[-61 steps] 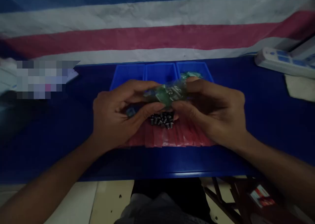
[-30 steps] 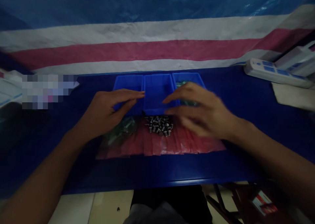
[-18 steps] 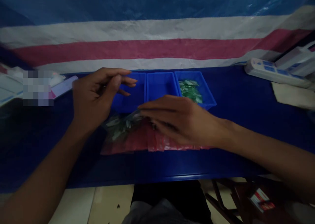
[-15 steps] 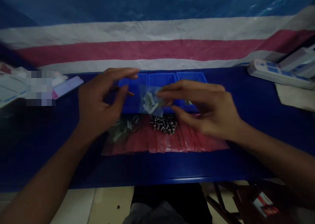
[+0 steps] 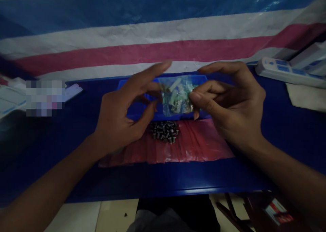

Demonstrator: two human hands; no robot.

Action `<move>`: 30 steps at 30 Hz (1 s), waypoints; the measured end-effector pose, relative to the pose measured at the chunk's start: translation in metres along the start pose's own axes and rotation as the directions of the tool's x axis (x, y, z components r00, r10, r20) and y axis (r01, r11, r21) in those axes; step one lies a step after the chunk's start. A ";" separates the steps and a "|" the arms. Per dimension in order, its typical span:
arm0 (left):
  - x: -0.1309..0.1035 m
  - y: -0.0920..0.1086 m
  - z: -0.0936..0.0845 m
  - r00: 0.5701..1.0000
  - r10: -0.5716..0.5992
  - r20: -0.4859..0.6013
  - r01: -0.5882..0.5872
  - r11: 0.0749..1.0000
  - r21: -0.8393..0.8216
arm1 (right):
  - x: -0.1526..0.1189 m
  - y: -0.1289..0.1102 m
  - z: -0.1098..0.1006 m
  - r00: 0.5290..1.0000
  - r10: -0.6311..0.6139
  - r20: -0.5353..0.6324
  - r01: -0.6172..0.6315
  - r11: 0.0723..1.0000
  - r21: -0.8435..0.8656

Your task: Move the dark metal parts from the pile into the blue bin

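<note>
A clear plastic bag [image 5: 177, 97] with pale plugs and small metal pieces inside hangs between my hands, above the blue trays [image 5: 137, 113]. My right hand [image 5: 229, 106] pinches its right edge between thumb and fingers. At the bag's left edge is my left hand [image 5: 127, 106], thumb and a fingertip pressed together on it, the index finger stretched out. Below the bag, a pile of dark screws [image 5: 165, 130] lies on a row of overlapping red plastic bags [image 5: 203, 143].
A white power strip [image 5: 287, 70] and a pale cloth [image 5: 305, 97] lie at the right. A phone-like object [image 5: 73, 92] is at the left, beside white items. Below the blue table [image 5: 178, 179], a dark stool [image 5: 257, 208] stands at the right.
The clear bag has moved right and up. My left hand has moved right to the bag's left edge. My right hand has shifted right, its index finger now raised.
</note>
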State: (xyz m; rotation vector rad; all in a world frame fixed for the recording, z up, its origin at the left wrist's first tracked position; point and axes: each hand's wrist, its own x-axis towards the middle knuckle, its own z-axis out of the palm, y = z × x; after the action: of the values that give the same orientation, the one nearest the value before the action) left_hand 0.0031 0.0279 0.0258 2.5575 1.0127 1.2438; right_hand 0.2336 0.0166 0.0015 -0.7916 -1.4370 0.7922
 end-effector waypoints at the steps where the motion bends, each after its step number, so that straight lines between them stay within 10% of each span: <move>1: -0.001 0.000 -0.002 0.998 0.018 0.053 -0.019 1.000 0.025 | -0.001 0.000 0.000 1.000 0.007 -0.002 -0.007 1.000 0.025; 13: -0.010 -0.002 -0.003 0.999 0.039 -0.006 -0.039 0.999 -0.003 | -0.008 0.008 0.004 0.968 -0.169 0.186 0.183 0.981 -0.060; 20: -0.003 -0.027 -0.019 1.000 -0.005 -0.003 0.005 1.000 0.031 | 0.023 0.025 -0.035 0.998 -0.045 -0.042 0.033 0.969 -0.243; 24: -0.003 -0.037 -0.042 0.975 -0.031 0.221 0.029 1.000 0.011 | 0.044 0.043 -0.072 0.980 0.154 0.129 -0.074 0.875 -0.478; 30: -0.013 -0.039 -0.063 0.845 -0.120 0.521 0.117 0.992 0.039 | 0.040 0.050 -0.073 0.933 -0.091 0.348 0.349 0.459 -0.817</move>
State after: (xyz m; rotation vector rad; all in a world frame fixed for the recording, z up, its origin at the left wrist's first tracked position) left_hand -0.0692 0.0393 0.0442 2.5630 1.0167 0.4551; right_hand 0.3063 0.0776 -0.0194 -1.2503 -2.1726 -0.1573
